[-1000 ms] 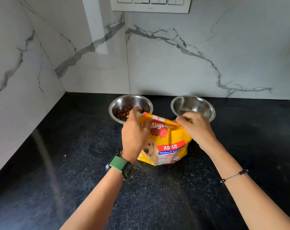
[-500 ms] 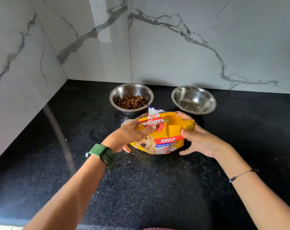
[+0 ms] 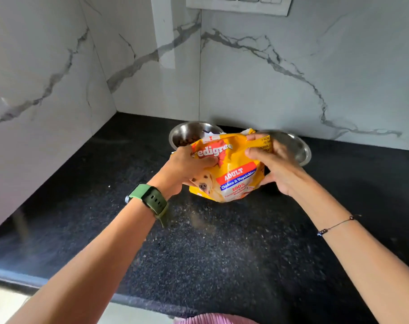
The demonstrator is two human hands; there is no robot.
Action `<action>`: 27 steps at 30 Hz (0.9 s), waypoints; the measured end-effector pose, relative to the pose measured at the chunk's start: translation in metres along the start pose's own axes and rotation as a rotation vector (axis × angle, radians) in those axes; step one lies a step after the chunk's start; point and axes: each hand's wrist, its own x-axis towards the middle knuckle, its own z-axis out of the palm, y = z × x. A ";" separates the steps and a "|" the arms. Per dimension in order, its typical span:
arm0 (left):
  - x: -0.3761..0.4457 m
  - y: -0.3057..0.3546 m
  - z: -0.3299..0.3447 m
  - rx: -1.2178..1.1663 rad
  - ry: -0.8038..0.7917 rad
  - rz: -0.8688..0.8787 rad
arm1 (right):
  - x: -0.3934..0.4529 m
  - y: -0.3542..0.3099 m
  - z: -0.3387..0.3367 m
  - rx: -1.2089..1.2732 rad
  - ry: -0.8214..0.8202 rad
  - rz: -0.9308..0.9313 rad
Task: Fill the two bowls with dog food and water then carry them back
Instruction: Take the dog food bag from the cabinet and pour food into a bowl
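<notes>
A yellow dog food bag is held over the black counter between both hands. My left hand grips its left side over the logo. My right hand grips its upper right edge. Behind the bag stand two steel bowls against the wall. The left bowl holds brown kibble and is partly hidden by the bag. The right bowl is mostly covered by my right hand, so its inside cannot be seen.
Marble walls meet in a corner at the back left. A switch panel is mounted high on the back wall. The counter's front edge runs along the bottom left.
The bag has been lifted and now covers more of both bowls. Both hands have shifted their grip on it. The camera view has tilted upward, bringing the switch panel back into view.
</notes>
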 end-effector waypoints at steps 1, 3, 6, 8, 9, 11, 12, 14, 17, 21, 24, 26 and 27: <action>-0.005 0.012 -0.008 0.002 0.019 0.020 | 0.002 -0.015 0.001 -0.010 0.002 -0.033; -0.016 0.037 -0.025 0.007 0.051 0.073 | 0.002 -0.047 0.006 -0.008 -0.015 -0.092; -0.036 0.081 -0.055 0.021 0.100 0.133 | 0.002 -0.098 0.011 0.013 -0.081 -0.175; -0.050 0.112 -0.075 0.025 0.115 0.161 | 0.001 -0.134 0.014 0.008 -0.113 -0.241; -0.058 0.128 -0.086 0.035 0.132 0.173 | 0.001 -0.152 0.017 0.007 -0.130 -0.277; -0.072 0.162 -0.110 0.075 0.178 0.200 | 0.000 -0.191 0.024 0.012 -0.155 -0.346; -0.080 0.177 -0.120 0.092 0.193 0.214 | -0.001 -0.208 0.027 0.014 -0.162 -0.375; -0.097 0.209 -0.143 0.122 0.224 0.260 | -0.004 -0.246 0.036 0.015 -0.183 -0.441; -0.123 0.247 -0.173 0.159 0.283 0.346 | -0.011 -0.296 0.048 0.017 -0.213 -0.522; -0.157 0.293 -0.212 0.202 0.397 0.419 | -0.018 -0.361 0.067 -0.001 -0.220 -0.627; -0.175 0.326 -0.238 0.170 0.476 0.479 | -0.019 -0.414 0.082 -0.017 -0.230 -0.692; -0.182 0.348 -0.256 0.151 0.546 0.524 | -0.017 -0.449 0.095 -0.012 -0.231 -0.743; -0.182 0.358 -0.263 0.142 0.588 0.541 | -0.014 -0.465 0.102 -0.009 -0.221 -0.765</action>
